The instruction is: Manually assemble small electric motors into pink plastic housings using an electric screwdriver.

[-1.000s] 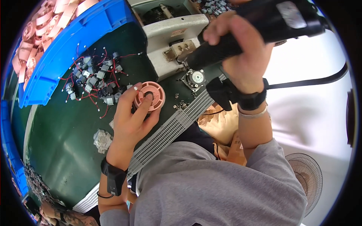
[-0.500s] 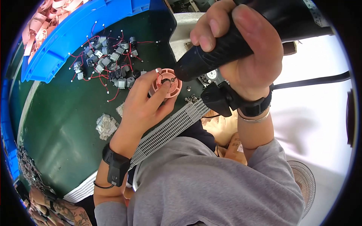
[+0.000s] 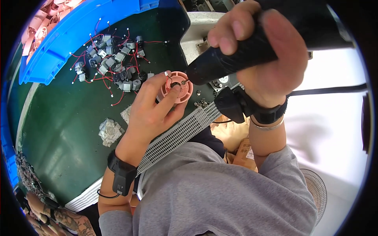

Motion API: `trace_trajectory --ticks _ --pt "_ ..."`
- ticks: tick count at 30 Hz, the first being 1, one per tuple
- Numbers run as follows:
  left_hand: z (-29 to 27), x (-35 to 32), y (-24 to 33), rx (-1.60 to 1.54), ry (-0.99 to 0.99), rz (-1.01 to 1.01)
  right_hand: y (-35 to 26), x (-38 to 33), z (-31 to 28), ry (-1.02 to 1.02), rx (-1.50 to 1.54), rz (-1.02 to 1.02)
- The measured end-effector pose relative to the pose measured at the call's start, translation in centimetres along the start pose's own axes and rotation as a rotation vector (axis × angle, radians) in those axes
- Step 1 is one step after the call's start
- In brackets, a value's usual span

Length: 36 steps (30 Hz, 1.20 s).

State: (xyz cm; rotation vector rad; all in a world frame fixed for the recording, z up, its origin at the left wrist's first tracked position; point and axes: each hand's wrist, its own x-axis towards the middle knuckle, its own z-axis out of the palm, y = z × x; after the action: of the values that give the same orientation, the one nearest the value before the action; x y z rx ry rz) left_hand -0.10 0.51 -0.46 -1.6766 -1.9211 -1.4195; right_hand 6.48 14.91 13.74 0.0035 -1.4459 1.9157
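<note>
A round pink plastic housing (image 3: 185,95) is gripped by my left hand (image 3: 149,106) over the green table. My left thumb presses on a small dark part inside it, and a thin wire with a white plug rises beside my index finger. My right hand (image 3: 271,74) is wrapped round a thick black electric screwdriver (image 3: 224,63), held slanting down to the left. Its nose is at the housing's upper right, beside a small screw; whether the bit touches the screw I cannot tell.
Small grey motors (image 3: 110,59) with red wires lie heaped behind my left hand. Pink parts fill a blue bin (image 3: 51,55). Loose screws (image 3: 201,103) lie right of the housing, near a white perforated strip (image 3: 169,141). Another person's forearm (image 3: 75,220) shows at lower left.
My left hand and the housing have shifted slightly right. My right hand and the screwdriver have also moved a little right, and the screwdriver looms larger.
</note>
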Motion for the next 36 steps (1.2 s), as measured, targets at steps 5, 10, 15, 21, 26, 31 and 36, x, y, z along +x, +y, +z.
trace_trajectory --ticks 5,10,15,21,26,31,36 --pt "0.1 0.1 0.0 -0.023 0.005 0.0 0.0 -0.3 0.0 -0.013 -0.103 -0.069" --pt "0.2 0.1 -0.1 -0.042 0.014 0.002 0.1 -0.3 -0.1 -0.011 -0.124 -0.057" --pt "0.2 0.1 -0.1 -0.053 0.024 0.004 -0.7 0.5 -2.3 -0.225 -0.07 -0.021" --pt "-0.1 0.3 0.0 -0.036 -0.003 0.015 0.4 -0.2 -0.7 -0.22 -0.074 -0.047" --pt "0.0 0.3 0.0 -0.051 -0.002 0.009 0.3 -0.2 0.2 -0.108 -0.083 0.064" --pt "0.0 0.3 -0.1 -0.032 -0.006 0.006 -0.8 0.7 -0.4 -0.279 -0.068 0.265" --pt "0.1 0.5 0.1 -0.036 0.004 0.019 -1.0 0.3 -2.2 -0.361 -0.064 0.349"
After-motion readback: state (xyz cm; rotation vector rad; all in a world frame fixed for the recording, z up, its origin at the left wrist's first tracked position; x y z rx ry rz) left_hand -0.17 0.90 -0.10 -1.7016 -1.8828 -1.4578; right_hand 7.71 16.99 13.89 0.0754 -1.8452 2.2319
